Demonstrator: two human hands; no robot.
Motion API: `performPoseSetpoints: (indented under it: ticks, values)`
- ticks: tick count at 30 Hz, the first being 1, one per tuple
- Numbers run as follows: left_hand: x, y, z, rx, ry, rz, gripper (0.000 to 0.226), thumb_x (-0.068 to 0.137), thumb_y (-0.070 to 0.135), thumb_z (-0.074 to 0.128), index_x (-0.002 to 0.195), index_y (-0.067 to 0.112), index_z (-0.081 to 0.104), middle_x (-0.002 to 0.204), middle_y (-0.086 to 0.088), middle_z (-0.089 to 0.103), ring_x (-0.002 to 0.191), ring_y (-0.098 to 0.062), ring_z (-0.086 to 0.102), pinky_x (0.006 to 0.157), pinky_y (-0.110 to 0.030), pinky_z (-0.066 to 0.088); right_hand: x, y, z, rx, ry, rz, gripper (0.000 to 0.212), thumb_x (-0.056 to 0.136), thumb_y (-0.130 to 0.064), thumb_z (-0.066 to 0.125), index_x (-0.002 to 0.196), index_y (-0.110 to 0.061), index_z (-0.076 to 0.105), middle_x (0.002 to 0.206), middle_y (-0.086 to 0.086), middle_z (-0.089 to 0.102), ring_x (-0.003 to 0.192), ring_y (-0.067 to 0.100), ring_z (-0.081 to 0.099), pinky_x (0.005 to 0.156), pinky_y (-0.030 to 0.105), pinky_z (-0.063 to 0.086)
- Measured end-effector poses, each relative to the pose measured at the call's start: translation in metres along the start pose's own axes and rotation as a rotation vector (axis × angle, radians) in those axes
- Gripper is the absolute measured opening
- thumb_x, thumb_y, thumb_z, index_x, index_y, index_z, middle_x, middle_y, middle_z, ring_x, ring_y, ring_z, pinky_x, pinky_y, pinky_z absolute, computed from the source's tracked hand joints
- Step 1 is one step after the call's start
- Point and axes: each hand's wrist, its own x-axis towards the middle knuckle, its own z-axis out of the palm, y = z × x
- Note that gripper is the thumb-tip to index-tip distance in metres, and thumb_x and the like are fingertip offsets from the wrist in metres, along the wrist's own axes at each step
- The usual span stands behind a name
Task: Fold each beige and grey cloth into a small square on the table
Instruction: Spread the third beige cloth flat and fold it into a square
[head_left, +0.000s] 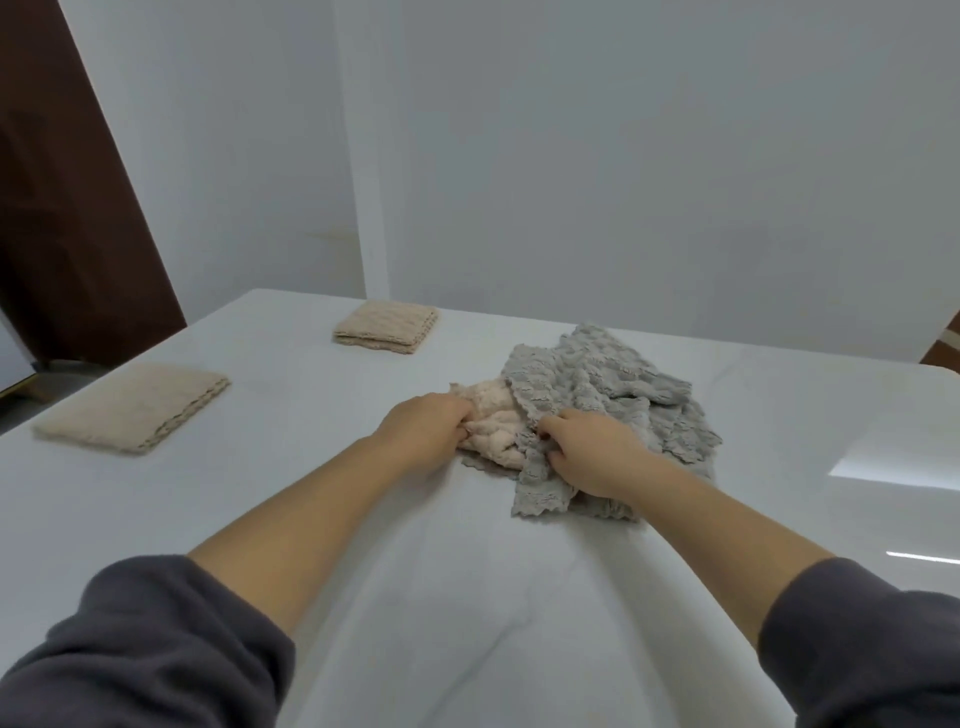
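A heap of crumpled cloths lies in the middle of the white table. Grey cloths make up most of the heap, and a crumpled beige cloth pokes out at its left side. My left hand grips the beige cloth's left edge with curled fingers. My right hand rests on the heap's front and pinches cloth where the grey meets the beige. Two beige cloths lie folded flat: one near the left edge, one at the far side.
A white wall stands behind the table. A dark brown door is at the far left. The table's right part shows bright window glare.
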Motion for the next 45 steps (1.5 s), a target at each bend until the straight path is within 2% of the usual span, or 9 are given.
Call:
performPoseSetpoints:
  ticks: [4,11,16,23,27,31,36,40,45]
  values:
    - [-0.028,-0.007,-0.013,-0.188,0.01,-0.108,0.015,0.097,0.028,0.049,0.085,0.02,0.054,0.094,0.0,0.064,0.087,-0.023,0.057,0.077,-0.039,0.049,-0.026,-0.011,-0.005,0.102,0.027,-0.02,0.029,0.096,-0.031,0.043,0.122,-0.021,0.052,0.115,0.001,0.06,0.099,0.024,0.058,0.071,0.033,0.05]
    - [-0.058,-0.007,-0.084,-0.356,0.648,-0.321,0.015,0.097,0.02,0.04,0.09,0.011,0.051,0.08,0.0,0.056,0.075,-0.023,0.053,0.062,-0.037,0.042,-0.048,-0.015,-0.01,0.157,-0.04,0.136,0.028,0.096,-0.037,0.044,0.118,-0.022,0.052,0.12,0.003,0.057,0.102,0.023,0.055,0.083,0.038,0.05]
    - [-0.074,0.018,-0.126,-0.358,0.68,-0.127,0.014,0.099,0.023,0.037,0.094,0.013,0.046,0.075,-0.001,0.053,0.067,-0.018,0.049,0.059,-0.038,0.039,-0.06,-0.022,0.006,0.131,-0.252,0.087,0.067,0.095,-0.061,0.037,0.153,-0.039,0.012,0.163,-0.004,0.006,0.149,0.026,0.007,0.111,0.067,0.018]
    - [-0.091,0.028,-0.124,-0.402,0.562,-0.048,0.014,0.101,0.014,0.037,0.101,0.012,0.051,0.089,-0.002,0.059,0.079,-0.017,0.053,0.068,-0.032,0.041,-0.065,-0.014,0.011,0.214,-0.208,0.308,0.062,0.098,-0.052,0.029,0.154,-0.03,0.016,0.163,0.003,0.012,0.148,0.032,0.013,0.109,0.072,0.015]
    - [-0.094,0.034,-0.122,-0.524,0.443,-0.034,0.017,0.1,0.013,0.038,0.102,0.016,0.055,0.086,0.005,0.059,0.075,-0.011,0.052,0.064,-0.026,0.039,-0.064,-0.042,-0.033,0.777,0.077,0.128,0.045,0.1,-0.03,0.036,0.138,-0.007,0.047,0.142,0.011,0.049,0.131,0.027,0.044,0.113,0.045,0.031]
    - [-0.097,0.048,-0.117,-0.691,0.277,-0.003,0.019,0.096,0.009,0.044,0.092,0.02,0.059,0.089,0.002,0.062,0.076,-0.012,0.054,0.069,-0.027,0.044,-0.071,-0.057,-0.05,1.329,-0.101,0.073,0.033,0.096,-0.04,0.05,0.113,-0.016,0.063,0.112,0.007,0.067,0.109,0.023,0.062,0.102,0.048,0.045]
    - [-0.101,0.055,-0.113,-0.926,0.008,-0.092,0.029,0.09,-0.001,0.036,0.095,0.012,0.061,0.097,-0.002,0.066,0.079,-0.016,0.062,0.068,-0.028,0.052,-0.073,-0.051,-0.043,1.36,0.033,-0.021,0.008,0.093,-0.01,0.057,0.094,-0.016,0.062,0.085,0.005,0.062,0.077,0.017,0.057,0.063,0.031,0.044]
    - [-0.093,0.05,-0.105,-0.848,-0.163,-0.089,0.053,0.083,0.004,0.047,0.132,0.025,0.043,0.133,0.008,0.055,0.119,-0.011,0.054,0.097,-0.035,0.045,-0.077,-0.048,-0.064,1.384,0.033,-0.128,0.013,0.083,-0.009,0.065,0.085,-0.019,0.057,0.08,0.0,0.058,0.078,0.017,0.051,0.066,0.029,0.038]
    - [-0.086,0.056,-0.11,-0.772,-0.253,-0.055,0.015,0.092,0.023,0.059,0.099,0.012,0.065,0.085,0.003,0.061,0.08,-0.011,0.056,0.075,-0.024,0.045,-0.079,-0.04,-0.092,1.243,0.187,-0.082,0.013,0.087,-0.016,0.068,0.095,-0.021,0.06,0.088,-0.001,0.069,0.078,0.016,0.061,0.072,0.032,0.048]
